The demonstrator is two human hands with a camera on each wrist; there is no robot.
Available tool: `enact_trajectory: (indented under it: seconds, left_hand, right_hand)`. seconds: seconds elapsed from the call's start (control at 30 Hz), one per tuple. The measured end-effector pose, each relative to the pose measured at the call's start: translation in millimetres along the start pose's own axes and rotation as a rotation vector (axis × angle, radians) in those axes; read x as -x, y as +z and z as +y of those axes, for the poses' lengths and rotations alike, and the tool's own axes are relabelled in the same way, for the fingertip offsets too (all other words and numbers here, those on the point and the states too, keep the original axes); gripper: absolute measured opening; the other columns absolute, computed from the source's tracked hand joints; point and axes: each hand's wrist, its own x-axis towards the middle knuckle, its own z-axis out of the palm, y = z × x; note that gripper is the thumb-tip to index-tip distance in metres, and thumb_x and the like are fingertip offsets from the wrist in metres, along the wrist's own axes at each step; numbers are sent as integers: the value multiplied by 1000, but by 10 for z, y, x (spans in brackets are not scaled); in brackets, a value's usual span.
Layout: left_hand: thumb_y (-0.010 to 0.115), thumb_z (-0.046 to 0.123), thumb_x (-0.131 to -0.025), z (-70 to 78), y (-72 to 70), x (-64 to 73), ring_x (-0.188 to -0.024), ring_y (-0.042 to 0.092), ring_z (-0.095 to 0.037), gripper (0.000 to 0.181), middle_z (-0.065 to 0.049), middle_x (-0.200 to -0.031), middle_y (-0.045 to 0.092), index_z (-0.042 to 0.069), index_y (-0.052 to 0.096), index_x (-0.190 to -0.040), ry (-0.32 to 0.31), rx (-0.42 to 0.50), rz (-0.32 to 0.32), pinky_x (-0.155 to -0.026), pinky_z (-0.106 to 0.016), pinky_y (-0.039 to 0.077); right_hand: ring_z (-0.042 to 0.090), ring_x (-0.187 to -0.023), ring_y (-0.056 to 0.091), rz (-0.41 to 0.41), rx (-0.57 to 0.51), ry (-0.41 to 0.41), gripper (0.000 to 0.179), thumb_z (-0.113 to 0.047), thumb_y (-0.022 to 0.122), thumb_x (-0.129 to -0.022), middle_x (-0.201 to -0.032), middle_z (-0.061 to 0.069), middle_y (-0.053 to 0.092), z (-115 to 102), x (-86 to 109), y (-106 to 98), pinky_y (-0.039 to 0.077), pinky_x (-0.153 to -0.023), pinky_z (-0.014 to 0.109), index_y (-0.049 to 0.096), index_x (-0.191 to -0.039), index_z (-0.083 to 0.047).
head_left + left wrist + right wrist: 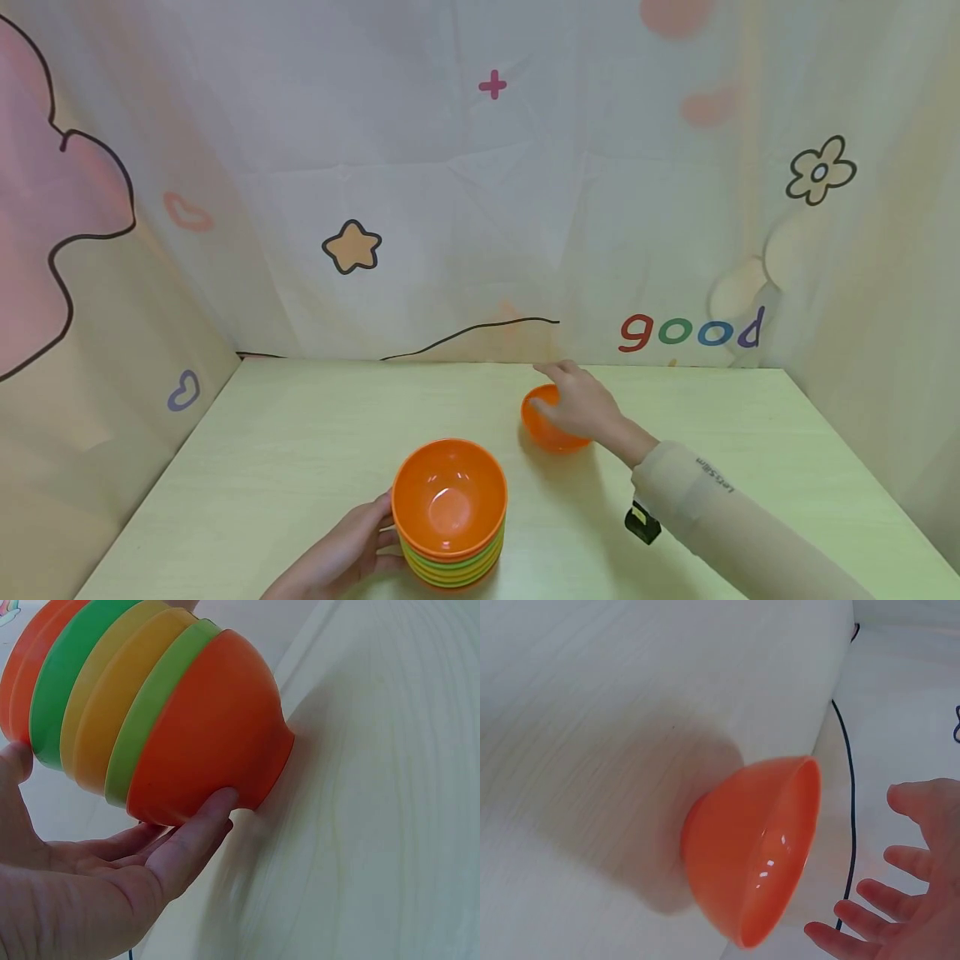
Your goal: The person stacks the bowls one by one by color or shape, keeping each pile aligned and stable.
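A stack of nested bowls (450, 500) stands upright at the front middle of the table, an orange bowl on top. From the side, the left wrist view shows green, yellow and light green bowls in it, with an orange bowl (217, 727) at the bottom. My left hand (352, 537) touches the stack's left side with its fingers (199, 836) extended along the bowls. Farther back and to the right, a single orange bowl (754, 847) rests upright on the table. Over that bowl hovers my right hand (907, 892), fingers spread and apart from it, holding nothing.
The pale wooden table (300, 433) meets a printed curtain (450, 250) along its back edge, and more cloth hangs at both sides. A black device (642, 523) is strapped at my right wrist, under the beige sleeve (735, 517).
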Motion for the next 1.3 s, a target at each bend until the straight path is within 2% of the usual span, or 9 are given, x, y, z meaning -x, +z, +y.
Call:
enact_trajectory:
  seconds: [0.3, 0.5, 0.77, 1.07, 1.3]
  left_hand:
    - [39, 56, -92, 24, 23, -12, -104, 58, -21, 75, -11, -129, 52, 0, 30, -141, -26, -9, 25, -88, -41, 50]
    - [39, 59, -91, 32, 38, -32, -104, 58, -21, 78, -12, -131, 51, 0, 29, -141, -49, -13, 47, -88, -41, 50]
    - [38, 59, -91, 35, 36, -26, -104, 58, -21, 78, -12, -131, 51, -1, 29, -141, -54, -9, 41, -88, -41, 50]
    - [38, 57, -92, 30, 33, -19, -106, 57, -21, 76, -13, -132, 50, -1, 30, -141, -36, -14, 41, -87, -42, 50]
    - [40, 61, -89, 27, 32, -36, -105, 57, -21, 82, -14, -133, 49, 0, 27, -142, -62, -14, 53, -88, -42, 50]
  right_hand:
    - [37, -104, 54, -56, 39, 99, 57, -27, 66, -82, -126, 20, 49, 218, -33, -1, 51, -79, 49, 48, -133, -9]
    - [35, -96, 55, -95, 38, 170, 58, -24, 66, -82, -124, 22, 48, 335, -41, 4, 53, -76, 46, 45, -134, -9]
    - [34, -88, 57, -123, 55, 196, 55, -21, 65, -82, -120, 26, 49, 456, -33, 32, 53, -75, 46, 46, -131, -5]
    - [27, -76, 54, -154, 42, 238, 49, -18, 65, -83, -113, 23, 53, 511, -28, 61, 53, -70, 41, 49, -126, -2]
    - [19, -53, 53, -197, -13, 302, 45, -16, 64, -84, -108, 21, 54, 512, -12, 81, 49, -48, 24, 49, -125, -1]
